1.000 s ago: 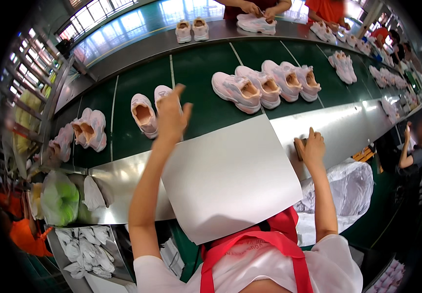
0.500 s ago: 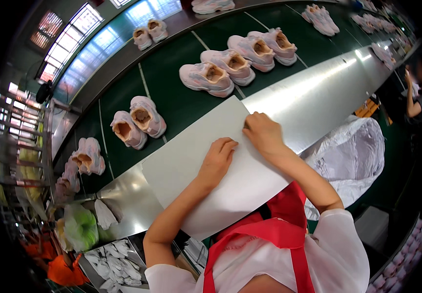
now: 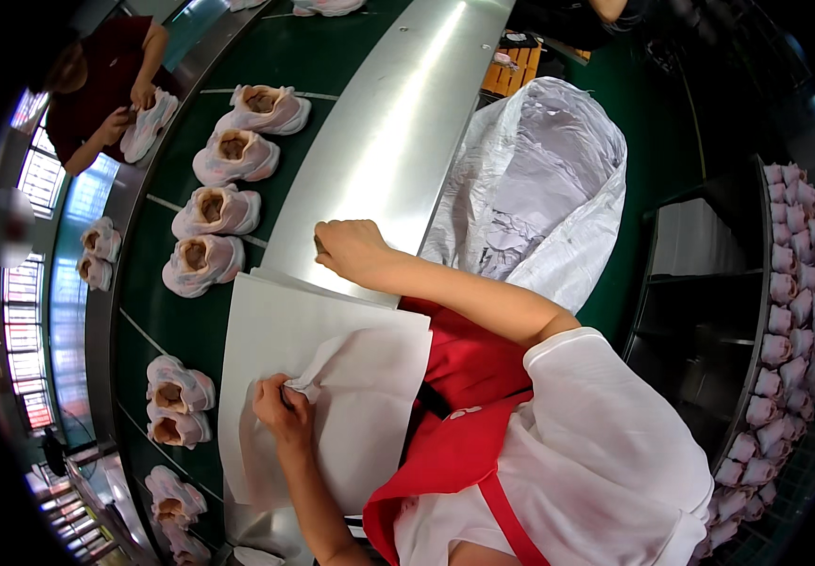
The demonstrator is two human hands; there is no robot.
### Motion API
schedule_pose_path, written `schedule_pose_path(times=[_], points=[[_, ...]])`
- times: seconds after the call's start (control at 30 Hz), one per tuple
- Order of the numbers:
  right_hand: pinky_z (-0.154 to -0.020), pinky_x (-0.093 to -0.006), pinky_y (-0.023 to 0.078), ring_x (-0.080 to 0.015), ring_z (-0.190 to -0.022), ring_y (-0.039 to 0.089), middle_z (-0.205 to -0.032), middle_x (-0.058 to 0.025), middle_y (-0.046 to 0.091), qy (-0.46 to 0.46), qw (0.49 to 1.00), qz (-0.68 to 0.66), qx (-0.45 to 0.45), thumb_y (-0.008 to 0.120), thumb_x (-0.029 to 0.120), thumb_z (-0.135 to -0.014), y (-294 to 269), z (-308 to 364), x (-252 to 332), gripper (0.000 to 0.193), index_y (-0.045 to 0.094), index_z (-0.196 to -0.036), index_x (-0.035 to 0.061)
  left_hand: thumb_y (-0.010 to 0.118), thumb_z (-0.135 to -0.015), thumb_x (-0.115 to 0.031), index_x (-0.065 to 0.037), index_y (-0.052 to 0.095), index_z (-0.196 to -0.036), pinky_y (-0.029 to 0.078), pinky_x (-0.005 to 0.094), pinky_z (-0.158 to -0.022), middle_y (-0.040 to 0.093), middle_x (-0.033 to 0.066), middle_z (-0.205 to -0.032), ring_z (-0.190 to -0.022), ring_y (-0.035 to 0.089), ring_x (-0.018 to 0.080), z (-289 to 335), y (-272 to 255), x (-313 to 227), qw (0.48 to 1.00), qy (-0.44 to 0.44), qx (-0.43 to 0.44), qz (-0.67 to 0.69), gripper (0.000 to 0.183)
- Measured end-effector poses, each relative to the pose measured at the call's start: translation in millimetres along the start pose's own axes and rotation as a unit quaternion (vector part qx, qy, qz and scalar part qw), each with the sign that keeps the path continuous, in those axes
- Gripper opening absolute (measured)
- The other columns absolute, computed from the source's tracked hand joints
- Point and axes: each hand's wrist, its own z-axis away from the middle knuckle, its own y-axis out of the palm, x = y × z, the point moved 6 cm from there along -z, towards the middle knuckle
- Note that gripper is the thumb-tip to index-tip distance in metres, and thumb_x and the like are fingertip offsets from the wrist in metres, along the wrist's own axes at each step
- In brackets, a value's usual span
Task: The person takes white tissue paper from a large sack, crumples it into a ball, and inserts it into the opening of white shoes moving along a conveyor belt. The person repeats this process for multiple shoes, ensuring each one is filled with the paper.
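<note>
My left hand is closed on a thin sheet of white paper, which is bunched into folds by the fingers. Beneath it lies a stack of flat white paper, spread on the metal ledge and reaching toward my apron. Above the bare metal just past the stack, my right hand is curled closed. A small dark spot shows at its fingertips; whether it holds anything I cannot make out.
Pink and white sneakers stand in rows on the green conveyor belt beside the metal ledge. A white sack holding paper stands at right. Racked pink shoe pieces line the far right. Across the belt, a person handles a shoe.
The view has swung to the right. My left hand has gathered up the thin top sheet, which lay flat before. My right hand has moved off the paper, over the bare metal.
</note>
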Motion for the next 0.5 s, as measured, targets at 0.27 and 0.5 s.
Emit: schedule_pose_path(times=[0.27, 0.5], points=[[-0.060, -0.0270, 0.048, -0.0154, -0.068, 0.060, -0.076, -0.0055, 0.062, 0.036, 0.915, -0.243, -0.320, 0.065, 0.012, -0.083, -96.0, 58.3, -105.2, 0.010, 0.060, -0.090, 0.0063, 0.049, -0.075, 0.003, 0.001, 0.061, -0.088, 0.041, 0.0394, -0.067, 0.059, 0.0146, -0.076, -0.073, 0.051, 0.0320, -3.2, 4.0, -1.2, 0.991, -0.064, -0.007, -0.117, 0.018], [-0.069, -0.0376, 0.049, -0.0230, -0.077, 0.061, -0.092, -0.0078, 0.062, 0.350, 0.855, -0.042, -0.381, 0.066, 0.016, -0.078, -96.5, 159.7, -424.7, 0.031, 0.061, -0.108, 0.0148, 0.042, -0.082, 0.004, 0.002, 0.057, -0.085, 0.040, 0.0364, -0.068, 0.054, 0.0130, -0.079, -0.078, 0.049, 0.0283, -3.6, 5.5, -5.6, 0.991, -0.088, 0.019, -0.101, 0.016]])
